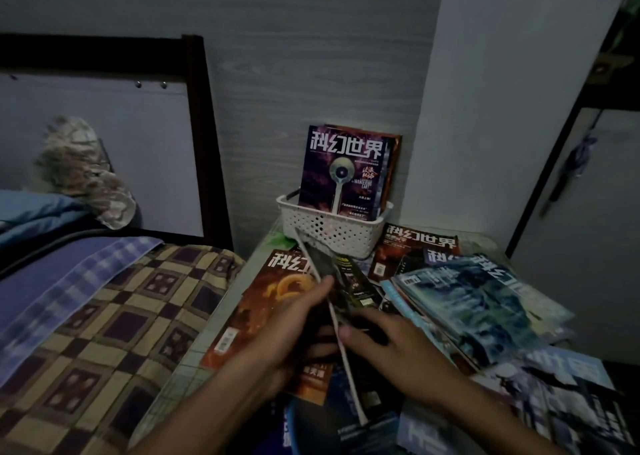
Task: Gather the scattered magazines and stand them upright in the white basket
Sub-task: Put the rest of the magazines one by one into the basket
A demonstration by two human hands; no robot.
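A white perforated basket (332,229) stands at the back of the small table, with a purple-covered magazine (341,174) and others behind it upright inside. Both my hands hold one dark magazine (349,281) edge-on, tilted, its far end near the basket's front. My left hand (294,319) grips its left face, and my right hand (391,343) holds its right side near the spine. Under my hands lies an orange magazine (263,302). Blue-covered magazines (478,309) are piled to the right, and a red one (405,250) lies beside the basket.
A bed with a checked cover (114,316) and a dark frame (204,136) borders the table on the left. More magazines (554,395) lie at the near right. A cabinet (585,212) stands to the right, and the wall is close behind the basket.
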